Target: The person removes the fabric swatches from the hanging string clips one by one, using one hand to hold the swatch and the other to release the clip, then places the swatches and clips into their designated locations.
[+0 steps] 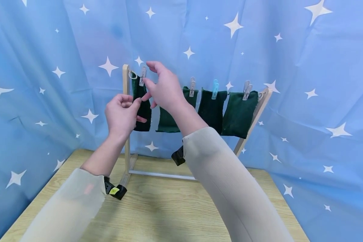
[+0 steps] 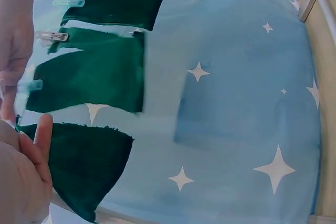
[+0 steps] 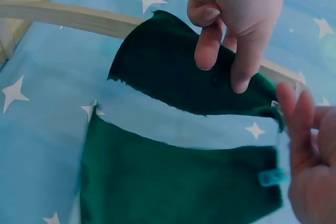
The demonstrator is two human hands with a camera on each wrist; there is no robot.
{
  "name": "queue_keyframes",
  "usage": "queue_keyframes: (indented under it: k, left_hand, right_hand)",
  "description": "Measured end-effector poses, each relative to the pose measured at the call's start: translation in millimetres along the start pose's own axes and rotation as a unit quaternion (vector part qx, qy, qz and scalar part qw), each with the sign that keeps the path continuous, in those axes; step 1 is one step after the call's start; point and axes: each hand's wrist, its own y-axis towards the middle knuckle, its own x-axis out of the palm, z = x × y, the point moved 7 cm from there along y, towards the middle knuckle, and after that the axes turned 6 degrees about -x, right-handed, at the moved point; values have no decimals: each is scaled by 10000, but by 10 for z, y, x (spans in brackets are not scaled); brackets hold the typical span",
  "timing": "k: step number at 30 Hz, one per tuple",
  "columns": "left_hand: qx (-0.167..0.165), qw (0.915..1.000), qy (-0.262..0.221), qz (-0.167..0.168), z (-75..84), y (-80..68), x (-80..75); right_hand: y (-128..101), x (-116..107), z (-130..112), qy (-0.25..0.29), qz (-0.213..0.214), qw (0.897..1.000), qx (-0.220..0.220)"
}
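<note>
A: Where is the left hand (image 1: 121, 116)?

B: Up at the left end of the small wooden rack (image 1: 126, 101). Its fingers are curled, and thumb and fingers pinch the edge of the leftmost green cloth (image 1: 142, 106), about halfway down its left side.

A: And the right hand (image 1: 164, 89)?

B: Just beside it, in front of the same cloth near its top. The fingers are spread and only loosely bent, with nothing between them. A fingertip touches the cloth's upper part, close to the left hand's thumb. The right wrist view shows those fingers (image 3: 299, 114) straight beside the cloth's edge, not closed on it.

A: So where does the cloth sit?

B: It hangs from the line at the top of the rack, right against the left post, held by a pale peg (image 1: 143, 76). It hangs straight down, well above the worktop (image 1: 157, 208).

A: What else is on the line?

B: Three more green cloths (image 1: 240, 114) to the right, each pegged: two with pale pegs, one with a light blue peg (image 1: 214, 89). The second one is partly hidden behind the right hand.

A: And around it?

B: A blue curtain with white stars (image 1: 305, 67) stands behind and at both sides. The rack stands on the worktop, which is light wood. Both arms wear pale sleeves (image 1: 227, 181).
</note>
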Motion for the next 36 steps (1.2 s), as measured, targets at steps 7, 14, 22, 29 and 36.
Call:
queue_keyframes:
  k: [7,14,22,29,36]
  left_hand:
    - [9,10000,87,-36,-9,6,-9]
    - [146,9997,172,-117,-14,16,11]
    - [367,9988,296,-113,93,-9,-41]
    - [176,9995,-82,-260,174,-55,-52]
    - [255,9996,116,80,191,-80,-87]
  right_hand:
    - [62,73,-71,-26,94,9999,87]
    - [124,132,-4,555,-22,9963,657]
    - [112,62,-55,958,449,9936,385]
    - [48,-13,-104,830,593,9946,172]
    - [-21,-75,-62,881,611,9942,75]
